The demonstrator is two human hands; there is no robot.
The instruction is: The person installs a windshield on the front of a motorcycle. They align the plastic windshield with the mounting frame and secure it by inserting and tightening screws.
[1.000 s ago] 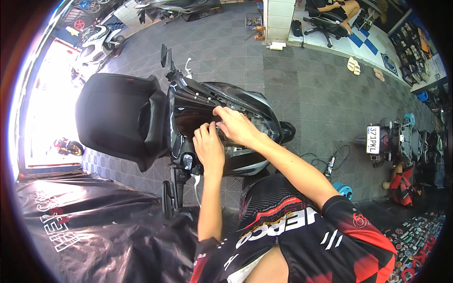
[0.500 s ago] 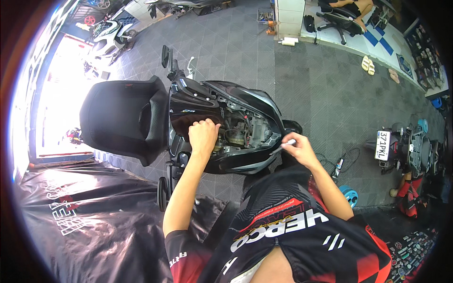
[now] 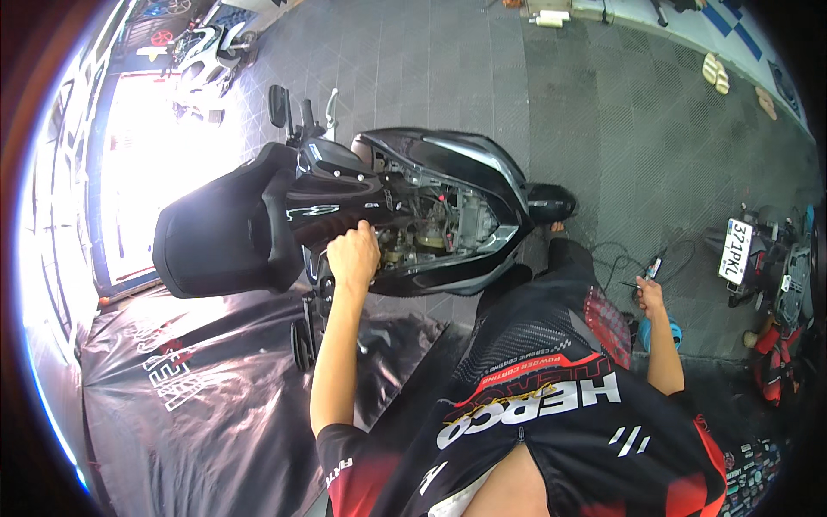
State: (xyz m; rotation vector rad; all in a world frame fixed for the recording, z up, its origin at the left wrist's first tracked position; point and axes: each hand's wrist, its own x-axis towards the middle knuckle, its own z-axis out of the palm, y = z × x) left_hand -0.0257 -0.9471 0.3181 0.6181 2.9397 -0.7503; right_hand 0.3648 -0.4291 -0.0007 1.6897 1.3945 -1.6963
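Observation:
My left hand (image 3: 353,257) lies on a glossy black panel (image 3: 332,205) of a black motor scooter, fingers curled over its edge. Beside it the front body of the scooter (image 3: 448,280) is uncovered, with wires and mechanical parts (image 3: 431,226) showing in the gap. Away from the scooter, over the floor at the right, my right hand (image 3: 650,295) is closed on a thin tool (image 3: 630,283); a slim dark shaft sticks out and its handle is hidden. Just past that hand a slender black and blue device (image 3: 655,268) lies near a black cable (image 3: 607,258).
The black seat (image 3: 215,228) and a mirror (image 3: 277,106) stick out at the left. A black printed sheet (image 3: 207,388) covers the near left floor. A blue round object (image 3: 668,334) is by my right forearm. Another motorcycle (image 3: 762,276) stands far right, and pale slippers (image 3: 715,74) lie beyond.
My right hand has moved from the scooter's front rightward over the floor, with the thin tool still in it. My left hand stays on the panel. The view has shifted.

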